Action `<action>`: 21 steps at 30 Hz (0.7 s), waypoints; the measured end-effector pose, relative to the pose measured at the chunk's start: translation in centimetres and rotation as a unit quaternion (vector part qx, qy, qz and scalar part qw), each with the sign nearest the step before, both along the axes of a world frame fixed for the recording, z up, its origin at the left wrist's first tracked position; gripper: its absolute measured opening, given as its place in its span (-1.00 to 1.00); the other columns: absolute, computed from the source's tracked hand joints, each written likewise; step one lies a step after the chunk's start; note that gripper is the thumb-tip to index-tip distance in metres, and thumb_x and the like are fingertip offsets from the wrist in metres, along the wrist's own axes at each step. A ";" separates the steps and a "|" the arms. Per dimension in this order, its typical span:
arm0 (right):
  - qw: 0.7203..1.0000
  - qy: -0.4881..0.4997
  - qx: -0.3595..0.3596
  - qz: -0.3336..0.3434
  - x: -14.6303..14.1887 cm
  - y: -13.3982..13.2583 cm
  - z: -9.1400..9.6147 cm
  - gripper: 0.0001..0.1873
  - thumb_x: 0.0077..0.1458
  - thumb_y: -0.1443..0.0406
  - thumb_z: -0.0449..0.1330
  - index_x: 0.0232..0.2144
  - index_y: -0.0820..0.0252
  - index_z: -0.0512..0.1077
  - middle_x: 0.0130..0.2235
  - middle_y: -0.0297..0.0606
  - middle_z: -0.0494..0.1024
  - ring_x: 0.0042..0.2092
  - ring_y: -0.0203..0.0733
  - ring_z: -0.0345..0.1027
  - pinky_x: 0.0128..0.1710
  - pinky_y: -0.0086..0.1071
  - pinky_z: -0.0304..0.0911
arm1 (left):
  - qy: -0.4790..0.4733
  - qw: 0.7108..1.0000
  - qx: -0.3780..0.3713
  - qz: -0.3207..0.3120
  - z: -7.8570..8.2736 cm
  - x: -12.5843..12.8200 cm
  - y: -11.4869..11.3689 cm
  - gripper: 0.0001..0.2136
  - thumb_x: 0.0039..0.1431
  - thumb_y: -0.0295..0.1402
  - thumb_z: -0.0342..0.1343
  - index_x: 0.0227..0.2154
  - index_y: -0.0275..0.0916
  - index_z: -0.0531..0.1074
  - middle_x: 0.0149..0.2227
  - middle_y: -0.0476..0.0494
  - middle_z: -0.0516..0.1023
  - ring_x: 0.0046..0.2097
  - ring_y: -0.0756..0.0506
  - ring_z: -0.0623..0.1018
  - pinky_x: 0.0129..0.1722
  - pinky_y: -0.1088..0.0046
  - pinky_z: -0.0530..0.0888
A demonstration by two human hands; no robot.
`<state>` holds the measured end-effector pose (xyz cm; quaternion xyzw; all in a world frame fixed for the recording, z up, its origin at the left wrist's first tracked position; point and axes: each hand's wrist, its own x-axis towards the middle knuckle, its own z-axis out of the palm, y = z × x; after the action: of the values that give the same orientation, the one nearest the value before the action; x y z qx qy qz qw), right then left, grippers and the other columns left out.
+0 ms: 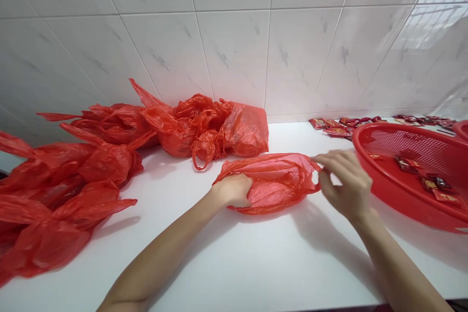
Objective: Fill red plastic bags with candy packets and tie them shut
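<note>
A thin red plastic bag (276,187) lies in front of me on the white table, its mouth spread and the pink inside showing. My left hand (234,190) is in the left end of the mouth. Its fingers dip into the folds, so their tips are hidden and I cannot see whether they grip the film. At the opposite end my right hand (345,180) pinches the bag's looped handle between thumb and fingers, pulling it to the right. No contents show inside the bag.
Several filled red bags (109,165) with knotted handles stand at the left and along the tiled wall (234,58). To the right is a red plastic basket (395,190) holding a few small wrapped packets (437,183). More red packets (338,131) lie behind it on the table (263,258).
</note>
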<state>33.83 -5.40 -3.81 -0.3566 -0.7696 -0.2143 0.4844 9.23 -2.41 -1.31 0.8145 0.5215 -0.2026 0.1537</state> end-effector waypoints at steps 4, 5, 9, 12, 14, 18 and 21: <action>0.970 -0.140 -0.142 0.137 -3.8 -0.7 -1.7 -0.66 0.20 0.55 0.02 -0.11 0.18 0.48 -0.17 -0.12 0.63 -0.15 -0.08 0.49 -0.18 -0.24 0.34 | -0.002 1.000 -0.001 0.001 -0.1 0.1 -0.2 -0.78 0.01 -0.32 0.20 -0.26 -0.26 0.49 -0.13 -0.29 0.60 -0.16 -0.28 0.61 -0.37 0.35 0.46; 0.960 -0.173 -0.196 0.102 -4.4 -0.6 -2.1 -0.67 0.22 0.54 0.01 -0.13 0.20 0.49 -0.15 -0.10 0.63 -0.14 -0.06 0.50 -0.16 -0.23 0.33 | -0.004 1.000 -0.001 0.000 -0.2 0.1 -0.2 -0.78 0.00 -0.32 0.20 -0.26 -0.26 0.48 -0.13 -0.29 0.60 -0.16 -0.28 0.61 -0.37 0.35 0.46; 0.853 -0.256 -0.443 -0.104 -4.3 0.5 -2.4 -0.82 0.25 0.43 0.12 -0.15 0.25 0.49 -0.07 0.00 0.61 -0.03 0.07 0.48 -0.12 -0.20 0.26 | -0.008 1.000 -0.011 0.002 -0.5 -0.2 -0.1 -0.80 -0.03 -0.35 0.18 -0.29 -0.25 0.45 -0.18 -0.26 0.60 -0.21 -0.26 0.60 -0.44 0.36 0.40; 0.783 -0.259 -0.539 -0.170 -3.2 1.0 -1.7 -0.78 0.21 0.23 0.25 -0.16 0.28 0.48 -0.13 -0.02 0.61 -0.12 0.07 0.52 -0.35 -0.31 0.18 | -0.009 1.000 -0.023 0.011 -0.6 -0.6 0.3 -0.81 -0.05 -0.34 0.16 -0.31 -0.24 0.43 -0.25 -0.21 0.59 -0.29 -0.23 0.59 -0.52 0.38 0.32; 0.776 -0.257 -0.549 -0.175 -2.9 0.9 -1.2 -0.74 0.17 0.20 0.29 -0.19 0.28 0.47 -0.20 -0.06 0.62 -0.20 0.03 0.53 -0.44 -0.33 0.09 | -0.010 1.000 -0.025 0.013 -0.6 -0.8 0.6 -0.80 -0.05 -0.32 0.16 -0.32 -0.23 0.42 -0.26 -0.20 0.58 -0.31 -0.22 0.57 -0.54 0.39 0.30; 0.781 -0.263 -0.542 -0.163 -3.4 0.4 -0.9 -0.83 0.17 0.25 0.28 -0.21 0.23 0.47 -0.13 -0.11 0.61 -0.07 0.05 0.49 -0.40 -0.33 0.04 | -0.030 0.999 -0.020 -0.017 0.0 -1.0 0.4 -0.85 0.02 -0.29 0.14 -0.34 -0.22 0.42 -0.18 -0.22 0.55 -0.26 -0.21 0.55 -0.49 0.38 0.32; 0.794 -0.274 -0.521 -0.150 -3.8 0.4 -1.1 -0.88 0.25 0.33 0.17 -0.18 0.22 0.47 -0.06 -0.12 0.61 0.03 0.06 0.44 -0.35 -0.32 0.04 | -0.122 0.987 -0.001 -0.107 0.8 -1.0 -0.4 -0.91 0.15 -0.33 0.06 -0.34 -0.19 0.43 -0.19 -0.15 0.55 -0.20 -0.17 0.55 -0.37 0.40 0.36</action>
<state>30.02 -5.02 -4.90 -0.5922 -0.8023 0.0609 -0.0444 8.22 -2.83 -0.48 0.8840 0.4087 -0.1175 0.1941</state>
